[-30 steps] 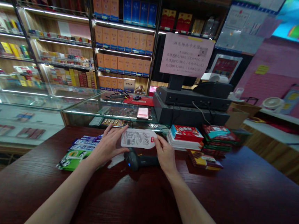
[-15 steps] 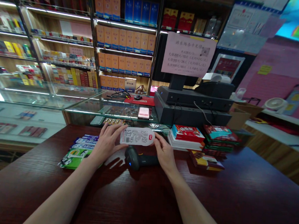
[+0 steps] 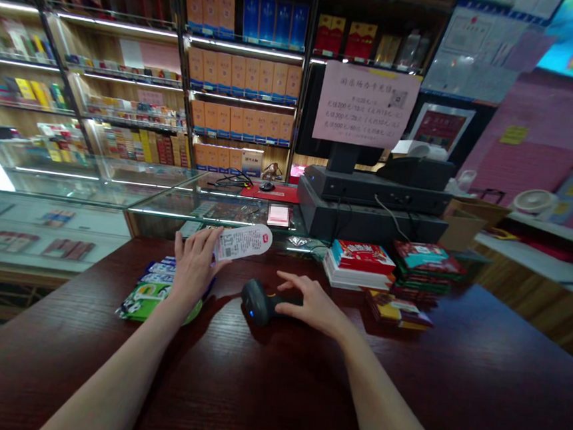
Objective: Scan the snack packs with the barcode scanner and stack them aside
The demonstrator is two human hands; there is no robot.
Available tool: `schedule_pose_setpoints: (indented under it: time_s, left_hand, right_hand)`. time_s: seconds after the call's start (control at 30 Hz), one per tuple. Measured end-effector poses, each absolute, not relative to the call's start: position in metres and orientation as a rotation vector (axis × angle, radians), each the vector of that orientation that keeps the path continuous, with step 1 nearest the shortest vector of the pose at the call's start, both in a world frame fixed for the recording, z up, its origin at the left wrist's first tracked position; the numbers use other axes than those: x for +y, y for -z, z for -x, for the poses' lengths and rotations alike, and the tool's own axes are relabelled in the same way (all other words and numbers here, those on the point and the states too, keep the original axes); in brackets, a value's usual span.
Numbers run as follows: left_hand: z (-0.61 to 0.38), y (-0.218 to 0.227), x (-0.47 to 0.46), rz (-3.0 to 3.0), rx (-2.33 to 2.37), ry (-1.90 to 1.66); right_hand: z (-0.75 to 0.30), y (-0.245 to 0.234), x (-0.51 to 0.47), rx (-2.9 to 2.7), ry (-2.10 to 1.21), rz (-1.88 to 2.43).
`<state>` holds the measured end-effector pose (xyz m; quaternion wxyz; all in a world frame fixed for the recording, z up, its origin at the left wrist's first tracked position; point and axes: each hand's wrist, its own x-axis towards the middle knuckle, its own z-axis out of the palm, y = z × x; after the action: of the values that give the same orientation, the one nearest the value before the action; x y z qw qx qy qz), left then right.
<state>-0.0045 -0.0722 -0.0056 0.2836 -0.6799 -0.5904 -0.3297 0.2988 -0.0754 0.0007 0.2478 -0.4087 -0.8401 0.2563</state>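
Observation:
My left hand grips a white package with a rounded end, its printed side with a barcode facing me and tilted up to the right. Below that hand, green and purple packets lie on the counter, partly hidden by it. On the dark wood sits a black barcode scanner with a small blue light, its head toward the left. Over the scanner's handle is my right hand, fingers apart and holding nothing; whether it touches the handle I cannot tell.
Red and white boxes and a stack of dark packs stand at the right back of the counter. Brown-yellow packs lie before them. Behind are a glass case and a black cash register with a monitor.
My right hand has let go of the white package and come down over the scanner handle. My left hand has shifted slightly left, tilting the package.

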Motion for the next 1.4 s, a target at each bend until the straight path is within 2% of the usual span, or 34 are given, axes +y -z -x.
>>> schedule_pose_setpoints:
  time_s: [0.1,0.27,0.63,0.93,1.4]
  left_hand:
    - [0.006,0.007,-0.072,1.824,-1.59,0.849]
    - [0.006,0.008,-0.071,1.826,-1.602,0.816]
    - [0.008,0.01,-0.071,1.809,-1.653,0.785]
    - [0.008,0.009,-0.071,1.855,-1.644,0.803]
    - [0.006,0.009,-0.072,1.901,-1.667,0.818]
  right_hand:
    - [-0.302,0.001,-0.076,-2.411,-0.716,1.136]
    - [-0.295,0.008,-0.075,-2.558,-0.552,1.157]
    - [-0.289,0.01,-0.079,-2.528,-0.388,1.026]
    - [-0.281,-0.008,-0.09,-2.475,-0.444,0.871]
    - [-0.279,-0.008,-0.091,-2.499,-0.479,0.879]
